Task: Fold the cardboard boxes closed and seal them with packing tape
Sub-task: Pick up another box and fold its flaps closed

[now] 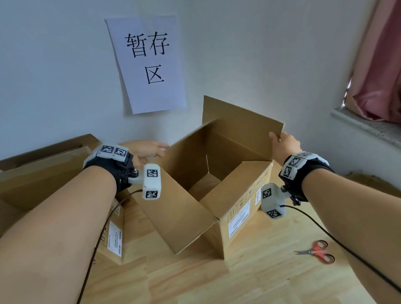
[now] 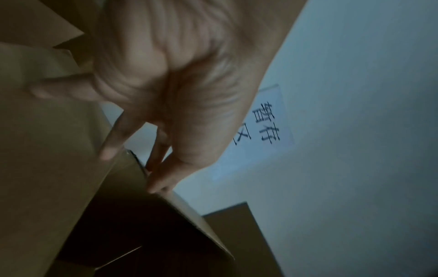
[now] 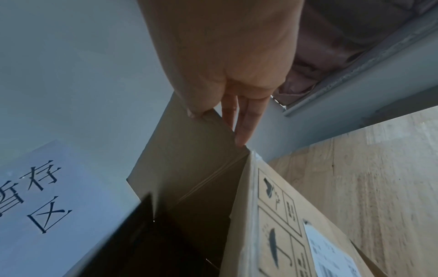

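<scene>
An open brown cardboard box (image 1: 240,210) with printed labels stands on the wooden table (image 1: 203,288). Its left flap (image 1: 174,200) leans outward toward me. My left hand (image 1: 147,150) holds that flap's far top corner. In the left wrist view the flap (image 2: 59,150) edge runs between the digits of my left hand (image 2: 142,161). The far flap (image 1: 240,123) stands upright. My right hand (image 1: 284,144) pinches its right corner, thumb on the inner face and fingers behind, as the right wrist view shows on the flap (image 3: 184,150) under my right hand (image 3: 217,129). No tape is in view.
A second carton (image 1: 44,180) with open flaps lies at the left, close to the box. Red-handled scissors (image 1: 316,253) rest on the table at the right. A paper sign (image 1: 151,60) hangs on the wall behind. A window sill (image 1: 376,129) and pink curtain (image 1: 386,65) are at the right.
</scene>
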Tool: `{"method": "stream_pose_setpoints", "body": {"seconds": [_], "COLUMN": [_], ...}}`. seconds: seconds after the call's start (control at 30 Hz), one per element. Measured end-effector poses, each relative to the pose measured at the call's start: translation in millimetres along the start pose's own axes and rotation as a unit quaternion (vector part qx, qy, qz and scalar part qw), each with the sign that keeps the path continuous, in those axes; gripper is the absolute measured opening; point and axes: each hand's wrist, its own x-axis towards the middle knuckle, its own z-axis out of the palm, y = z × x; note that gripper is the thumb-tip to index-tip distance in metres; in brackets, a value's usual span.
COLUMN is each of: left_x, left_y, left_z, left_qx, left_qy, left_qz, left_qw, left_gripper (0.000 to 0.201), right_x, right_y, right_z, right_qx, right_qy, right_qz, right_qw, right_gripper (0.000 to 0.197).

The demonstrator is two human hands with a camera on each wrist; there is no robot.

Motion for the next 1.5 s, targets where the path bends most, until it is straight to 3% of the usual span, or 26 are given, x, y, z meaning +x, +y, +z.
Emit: {"method": "stream_pose_setpoints", "body": {"seconds": [0.13,0.27,0.47,0.53,0.67,0.77,0.87,0.93,1.0,1.1,1.2,1.3,1.4,1.5], "left_x": [-6.8,-9.8,-10.6,-10.7,-17.1,-22.0,-24.1,-26.0,-30.3,-37.1,-44.6,-35.7,-18.3,-3.1], "left_y": [4.5,0.6,-14.9,-21.5,-27.9,-35.7,-47.4,-53.5,-51.7,-36.1,-17.5,-8.6,-6.9,-8.3], "left_z": [26.6,33.5,36.4,40.1,40.8,33.1,25.0,25.6,33.7,48.5,67.7,91.9,115.0,133.0], "left_qx": [0.232,0.263,0.224,0.215,0.165,0.171,0.158,0.064,-0.038,-0.13,-0.11,0.063,0.257,0.315], "left_qy": [-0.053,-0.054,-0.032,-0.016,0.036,0.104,0.188,0.226,0.24,0.229,0.17,0.066,0.008,0.006], "left_qz": [-0.003,-0.005,0.014,0.017,0.027,0.022,-0.01,-0.009,0.05,0.153,0.22,0.208,0.17,0.163], "left_qw": [0.971,0.963,0.974,0.976,0.985,0.98,0.969,0.972,0.969,0.952,0.954,0.974,0.951,0.935], "left_gripper": [0.05,0.054,0.054,0.052,0.05,0.05,0.065,0.071,0.066,0.059,0.057,0.054,0.054,0.059], "right_x": [-3.7,-13.0,-30.0,-33.2,-47.7,-60.7,-64.4,-65.1,-66.5,-68.8,-67.1,-64.2,-61.0,-54.5], "right_y": [0.6,9.1,26.4,31.4,36.3,32.6,29.8,30.5,33.7,36.6,35.3,36.6,36.8,34.7], "right_z": [0.7,10.0,13.9,20.4,30.3,26.9,24.2,26.0,29.9,31.7,30.2,30.3,29.9,23.3], "right_qx": [0.009,0.043,-0.028,-0.068,-0.179,-0.205,-0.214,-0.222,-0.213,-0.197,-0.174,-0.108,-0.11,-0.108], "right_qy": [0.003,-0.01,-0.048,-0.089,-0.155,-0.16,-0.159,-0.153,-0.152,-0.152,-0.157,-0.172,-0.176,-0.151], "right_qz": [-0.013,-0.088,-0.222,-0.25,-0.203,-0.216,-0.213,-0.207,-0.197,-0.187,-0.181,-0.156,-0.194,-0.21], "right_qw": [1.0,0.995,0.974,0.962,0.95,0.941,0.94,0.94,0.945,0.95,0.955,0.967,0.959,0.96], "right_gripper": [0.045,0.037,0.037,0.049,0.075,0.081,0.081,0.084,0.086,0.087,0.085,0.075,0.049,0.036]}}
